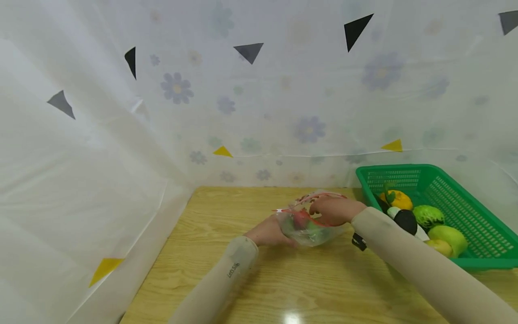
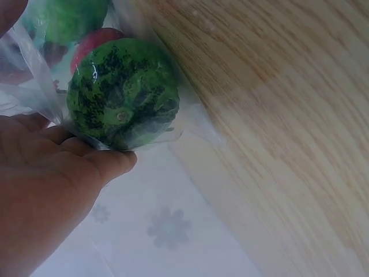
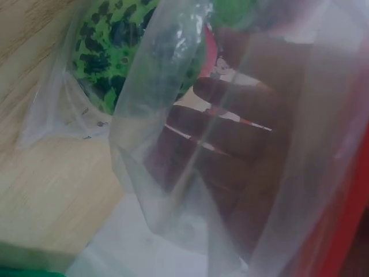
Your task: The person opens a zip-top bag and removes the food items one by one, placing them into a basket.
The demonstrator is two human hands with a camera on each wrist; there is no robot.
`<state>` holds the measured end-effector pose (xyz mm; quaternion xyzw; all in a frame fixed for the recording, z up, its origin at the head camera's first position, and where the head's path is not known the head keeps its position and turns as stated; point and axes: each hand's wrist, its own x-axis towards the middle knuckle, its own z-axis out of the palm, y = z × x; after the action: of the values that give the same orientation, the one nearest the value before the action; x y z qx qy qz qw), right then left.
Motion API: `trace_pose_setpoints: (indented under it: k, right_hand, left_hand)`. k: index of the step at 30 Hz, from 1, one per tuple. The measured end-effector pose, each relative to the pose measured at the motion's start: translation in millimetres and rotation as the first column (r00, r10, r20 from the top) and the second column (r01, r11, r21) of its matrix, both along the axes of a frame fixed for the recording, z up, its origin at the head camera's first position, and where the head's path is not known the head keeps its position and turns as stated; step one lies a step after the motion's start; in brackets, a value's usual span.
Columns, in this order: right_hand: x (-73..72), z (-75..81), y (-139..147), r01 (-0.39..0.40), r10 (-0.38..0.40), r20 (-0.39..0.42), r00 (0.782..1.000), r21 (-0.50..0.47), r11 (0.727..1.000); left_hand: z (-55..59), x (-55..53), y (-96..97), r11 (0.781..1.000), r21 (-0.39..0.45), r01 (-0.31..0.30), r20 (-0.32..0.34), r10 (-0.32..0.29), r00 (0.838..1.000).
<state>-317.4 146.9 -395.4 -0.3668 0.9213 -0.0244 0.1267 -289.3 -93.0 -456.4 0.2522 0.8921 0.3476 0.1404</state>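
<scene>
A clear plastic bag (image 1: pixel 303 242) with a red edge is between both hands over the wooden table. My left hand (image 1: pixel 272 231) grips its left side from outside, fingers against the film under a dark-mottled green squash (image 2: pixel 124 92). Behind the squash are a red round thing (image 2: pixel 95 41) and a lighter green round thing (image 2: pixel 68 18), both partly hidden. My right hand (image 1: pixel 335 210) reaches in through the bag's mouth. Through the film its fingers (image 3: pixel 230 130) look slightly bent near the lighter green thing; whether they hold it is blurred.
A green plastic basket (image 1: pixel 479 202) stands at the right. Inside are a yellow-orange fruit with a leaf (image 1: pixel 398 199), a striped green squash (image 1: pixel 428 216), a yellow-green fruit (image 1: pixel 451 237) and a black oval thing (image 1: pixel 406 221). Behind the wooden table (image 1: pixel 218 220) hangs a patterned white sheet (image 1: pixel 259 108).
</scene>
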Motion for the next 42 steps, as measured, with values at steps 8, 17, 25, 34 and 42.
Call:
trace_pose_setpoints:
  k: [8, 17, 25, 34, 42]
  right_hand:
    - [-5.3, -9.5, -4.1, 0.157, -0.160, 0.182, 0.970, 0.029, 0.987]
    - [-11.0, -16.1, -10.2, 0.127, -0.140, 0.223, 0.965, 0.074, 0.989]
    - [-8.2, -16.0, -10.3, 0.088, -0.096, 0.225, 0.970, 0.045, 0.995]
    - [5.5, -5.8, -5.2, 0.007, -0.005, 0.053, 0.999, -0.040, 0.999]
    - [28.1, 16.3, 5.9, -0.125, 0.091, -0.210, 0.973, -0.153, 0.980]
  left_hand:
    - [2.9, 0.2, -0.6, 0.999, -0.041, -0.007, 0.019, 0.008, 1.000]
    - [6.0, 3.2, -0.3, 0.997, -0.053, -0.051, 0.072, 0.055, 0.996]
    - [7.1, 5.0, -1.6, 0.998, -0.042, -0.050, 0.060, 0.053, 0.997]
    - [6.3, 2.5, -2.1, 0.999, -0.033, -0.022, 0.059, 0.024, 0.998]
    - [4.8, -0.2, -0.6, 1.000, 0.001, 0.006, 0.049, -0.006, 0.999]
